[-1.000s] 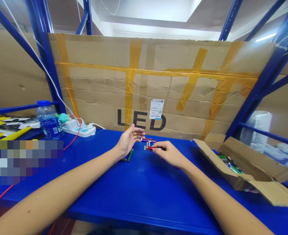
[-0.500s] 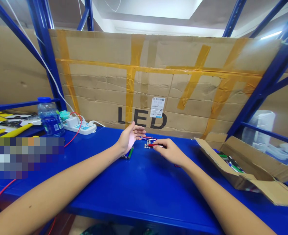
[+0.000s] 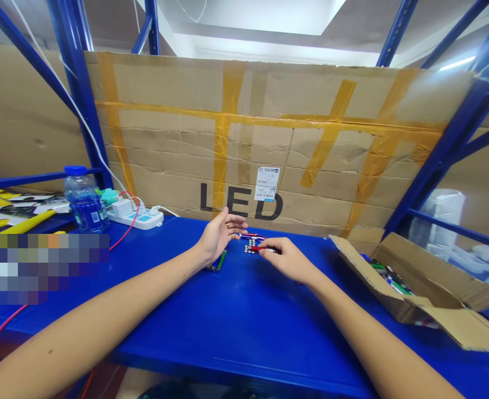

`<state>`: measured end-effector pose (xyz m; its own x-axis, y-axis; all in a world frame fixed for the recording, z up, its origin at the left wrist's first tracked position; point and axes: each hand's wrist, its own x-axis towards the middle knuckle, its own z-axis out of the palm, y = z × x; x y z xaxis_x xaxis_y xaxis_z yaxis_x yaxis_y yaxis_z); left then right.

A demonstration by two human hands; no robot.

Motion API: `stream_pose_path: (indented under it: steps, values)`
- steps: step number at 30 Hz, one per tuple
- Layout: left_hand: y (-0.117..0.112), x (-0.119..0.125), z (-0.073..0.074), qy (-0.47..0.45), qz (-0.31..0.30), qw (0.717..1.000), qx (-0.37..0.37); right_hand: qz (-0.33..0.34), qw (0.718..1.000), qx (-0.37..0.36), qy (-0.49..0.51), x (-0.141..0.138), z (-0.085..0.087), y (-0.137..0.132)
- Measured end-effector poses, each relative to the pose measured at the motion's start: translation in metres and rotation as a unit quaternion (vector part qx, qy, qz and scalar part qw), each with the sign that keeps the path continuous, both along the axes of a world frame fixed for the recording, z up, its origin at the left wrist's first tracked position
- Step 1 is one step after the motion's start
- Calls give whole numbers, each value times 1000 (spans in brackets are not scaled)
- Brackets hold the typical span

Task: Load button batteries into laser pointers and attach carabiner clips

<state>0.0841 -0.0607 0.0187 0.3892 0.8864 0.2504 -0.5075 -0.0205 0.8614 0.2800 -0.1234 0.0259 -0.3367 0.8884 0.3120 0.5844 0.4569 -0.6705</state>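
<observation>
My right hand [image 3: 288, 256] is closed on a slim red pen-shaped tube [image 3: 256, 249], which points left just over the blue tabletop. Small round silver pieces, like button cells [image 3: 248, 250], lie around the tube's tip. My left hand [image 3: 220, 237] is open, fingers stretched out and palm turned to the right, with nothing seen in it. More red slim tubes [image 3: 253, 236] lie just beyond the silver pieces, near the left fingertips. Below the left wrist are green and dark slim tubes [image 3: 222, 260], partly hidden by the hand.
An open cardboard box [image 3: 398, 302] with several coloured slim tubes stands on the right. To the left are a blue-capped bottle [image 3: 84, 202], a power strip [image 3: 140, 218] with white plugs, and a red cable [image 3: 123, 230]. A large taped carton [image 3: 178, 144] closes off the back.
Both hands stay almost where they were. The red tube in my right hand has shifted and tilted very slightly.
</observation>
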Motion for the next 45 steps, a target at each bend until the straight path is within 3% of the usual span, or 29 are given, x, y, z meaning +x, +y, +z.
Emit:
stream_pose_path:
  steps: [19, 45]
  values:
    - [-2, 0, 2, 0, -17, 1000, -11, -51, 998, 27, 21, -1, -1, 1]
    - [0, -1, -3, 11, -32, 999, -13, -53, 997, 52, -2, 1, -4, 3]
